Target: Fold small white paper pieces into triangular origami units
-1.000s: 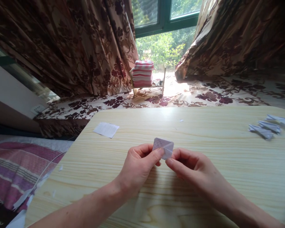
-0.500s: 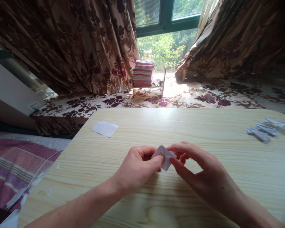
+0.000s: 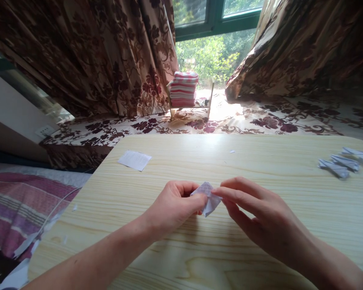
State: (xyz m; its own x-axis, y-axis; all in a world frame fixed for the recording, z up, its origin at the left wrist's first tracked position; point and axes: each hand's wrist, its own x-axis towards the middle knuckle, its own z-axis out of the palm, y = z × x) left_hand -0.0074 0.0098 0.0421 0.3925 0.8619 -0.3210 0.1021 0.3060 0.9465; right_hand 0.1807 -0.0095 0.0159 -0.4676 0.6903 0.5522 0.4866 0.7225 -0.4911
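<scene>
A small folded piece of white paper (image 3: 211, 204), roughly diamond-shaped with faint print on it, is held over the near middle of the table. My left hand (image 3: 177, 204) pinches its left side, thumb on top and the curled fingers behind. My right hand (image 3: 260, 213) is at its right corner, with fingertips resting on the paper's upper right face and the thumb close under that corner. The fingers hide part of the paper's edges.
The pale wooden table (image 3: 169, 257) bears a flat printed paper slip (image 3: 135, 160) at the far left. Several folded paper pieces (image 3: 339, 164) lie at the right. Beyond stands a small rack with striped folded cloths (image 3: 184, 89). A white cable (image 3: 56, 207) runs along the left.
My right fingers have shifted from gripping the right corner to lying over the paper's upper right face. The paper has tilted slightly, and the whole view has shifted a little.
</scene>
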